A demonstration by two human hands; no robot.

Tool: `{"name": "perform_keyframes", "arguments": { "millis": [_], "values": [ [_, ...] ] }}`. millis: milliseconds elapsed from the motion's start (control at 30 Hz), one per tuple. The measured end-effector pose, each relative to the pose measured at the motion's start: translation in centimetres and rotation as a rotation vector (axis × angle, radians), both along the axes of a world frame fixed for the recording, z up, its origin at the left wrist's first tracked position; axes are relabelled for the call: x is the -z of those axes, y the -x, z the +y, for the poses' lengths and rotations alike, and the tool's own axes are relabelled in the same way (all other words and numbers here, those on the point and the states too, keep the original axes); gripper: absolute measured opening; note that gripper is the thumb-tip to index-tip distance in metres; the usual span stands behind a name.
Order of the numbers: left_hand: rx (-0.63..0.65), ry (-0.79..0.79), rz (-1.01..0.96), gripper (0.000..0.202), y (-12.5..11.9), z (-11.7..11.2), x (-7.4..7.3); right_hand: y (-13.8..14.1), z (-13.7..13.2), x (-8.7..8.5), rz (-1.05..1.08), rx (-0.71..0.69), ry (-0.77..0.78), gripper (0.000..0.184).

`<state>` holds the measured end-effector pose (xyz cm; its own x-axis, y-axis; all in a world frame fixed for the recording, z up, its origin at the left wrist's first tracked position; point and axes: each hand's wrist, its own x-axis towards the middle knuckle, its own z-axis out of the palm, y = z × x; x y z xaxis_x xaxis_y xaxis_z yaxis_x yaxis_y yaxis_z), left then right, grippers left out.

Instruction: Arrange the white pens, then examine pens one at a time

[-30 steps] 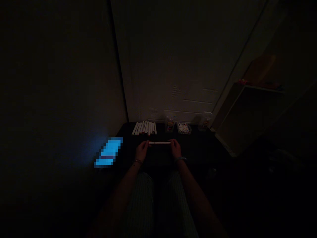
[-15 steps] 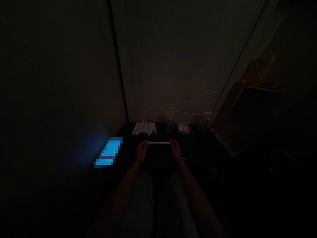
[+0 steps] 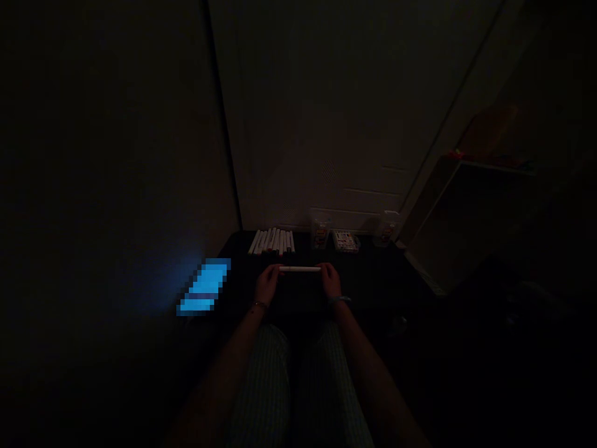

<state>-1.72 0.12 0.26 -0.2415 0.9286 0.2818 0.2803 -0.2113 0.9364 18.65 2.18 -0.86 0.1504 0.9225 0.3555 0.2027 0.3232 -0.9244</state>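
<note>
The room is very dark. I hold one white marker (image 3: 300, 269) level between both hands, just above a dark surface (image 3: 373, 274). My left hand (image 3: 267, 283) pinches its left end and my right hand (image 3: 330, 280) pinches its right end. Beyond it, a row of several white markers (image 3: 273, 241) lies side by side at the back of the surface. My striped trouser legs (image 3: 289, 386) show below my forearms.
A glowing blue screen (image 3: 204, 287) lies to the left. A clear marker case (image 3: 346, 240) and two small clear containers (image 3: 319, 231) stand by the back wall. A pale shelf unit (image 3: 466, 211) stands at right, a door (image 3: 326, 112) behind.
</note>
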Motion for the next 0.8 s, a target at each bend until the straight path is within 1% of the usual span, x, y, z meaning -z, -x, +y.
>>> {"name": "perform_keyframes", "arguments": {
  "millis": [100,333,500,800],
  "values": [
    [0.015,-0.024,0.006,0.040,0.04,0.08,0.10,-0.02,0.04,0.06,0.008,-0.007,-0.002,0.032],
    [0.022,-0.025,0.016,0.040,0.17,0.02,0.10,0.12,0.11,0.08,0.020,-0.009,0.027,0.033],
    [0.020,-0.028,0.009,0.041,0.11,0.06,0.13,0.07,-0.04,-0.06,0.020,-0.017,0.013,0.032],
    [0.007,-0.027,0.032,0.041,-0.10,-0.43,-0.47,0.07,0.14,0.00,0.016,0.002,0.022,0.032]
  ]
}}
